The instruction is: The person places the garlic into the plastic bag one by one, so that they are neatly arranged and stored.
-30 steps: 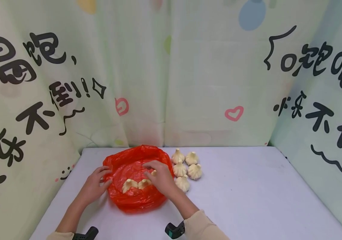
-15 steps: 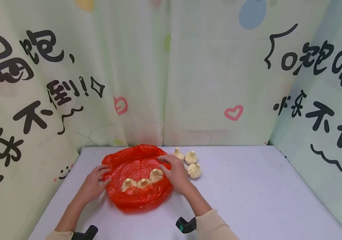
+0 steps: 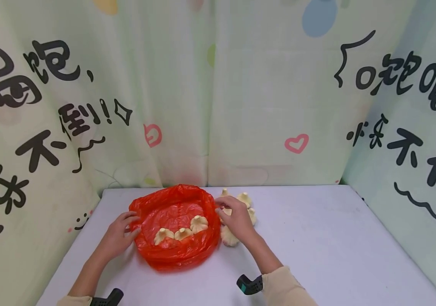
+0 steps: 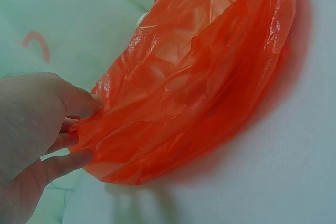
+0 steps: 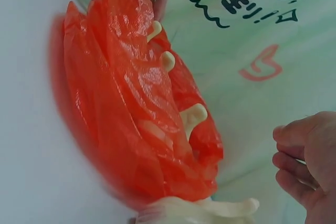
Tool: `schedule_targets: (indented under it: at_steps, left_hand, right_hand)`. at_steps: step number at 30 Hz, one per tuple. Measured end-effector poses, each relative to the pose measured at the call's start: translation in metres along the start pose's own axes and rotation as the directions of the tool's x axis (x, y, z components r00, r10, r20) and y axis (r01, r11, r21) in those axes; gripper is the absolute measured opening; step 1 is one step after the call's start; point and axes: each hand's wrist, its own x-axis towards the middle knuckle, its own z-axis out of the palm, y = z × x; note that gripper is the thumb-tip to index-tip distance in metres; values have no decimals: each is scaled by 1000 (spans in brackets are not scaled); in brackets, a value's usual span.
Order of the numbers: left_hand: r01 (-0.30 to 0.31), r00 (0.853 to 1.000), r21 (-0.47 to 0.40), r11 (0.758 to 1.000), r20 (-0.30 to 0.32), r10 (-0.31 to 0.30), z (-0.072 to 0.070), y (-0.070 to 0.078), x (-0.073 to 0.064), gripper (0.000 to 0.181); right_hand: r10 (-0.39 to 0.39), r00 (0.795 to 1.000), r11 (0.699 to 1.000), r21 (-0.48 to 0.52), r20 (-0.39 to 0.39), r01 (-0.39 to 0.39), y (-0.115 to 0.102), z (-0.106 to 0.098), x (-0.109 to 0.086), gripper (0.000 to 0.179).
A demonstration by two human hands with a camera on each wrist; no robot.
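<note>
A red plastic bag (image 3: 175,257) lies with its mouth spread on the left half of the table. Three garlic bulbs (image 3: 183,233) sit inside it. My left hand (image 3: 118,236) pinches the bag's left rim; in the left wrist view its thumb and fingertips take the film (image 4: 178,93) between them. Just beyond the right rim, my right hand (image 3: 237,216) hovers over the loose garlic bulbs (image 3: 229,236), fingers bent loosely. Nothing shows between those fingers in the right wrist view. Part of the loose group is hidden behind that hand.
The white table (image 3: 317,246) stretches to the right of the garlic. A printed curtain (image 3: 256,106) stands along the back edge and both sides. Each wrist wears a black device (image 3: 249,284).
My right hand has drawn back out of the bag, moving right over the loose bulbs. A third bulb now shows fully in the bag. My left hand keeps its place on the rim.
</note>
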Motion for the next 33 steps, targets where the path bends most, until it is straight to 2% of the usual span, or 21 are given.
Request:
schedule_targets:
  at_steps: [6,12,18,28,33]
  left_hand:
    - [-6,1000,-2,1000,-8,6,0,0,0,40]
    - [0,1000,0,1000,1,0,-1,0,1,40]
    - [-8,1000,2,1000,-3,8,-2,1,1,39]
    - [-9,1000,-1,1000,-6,9,-1,1,1,40]
    - [-12,1000,0,1000,-13,12,-1,1,1,39]
  right_hand:
    - [39,999,999,-25,-2,-39,7,-7,-6,27]
    - [15,1000,999,-43,-16,-15,13,-12,-10,25]
    - [4,1000,1000,-10,-17,-4,20,-14,-17,26]
    - [97,995,995,-36,10,-97,32,-16,-32,26]
    - [68,998,997,-28,11,-67,37,-17,-37,27]
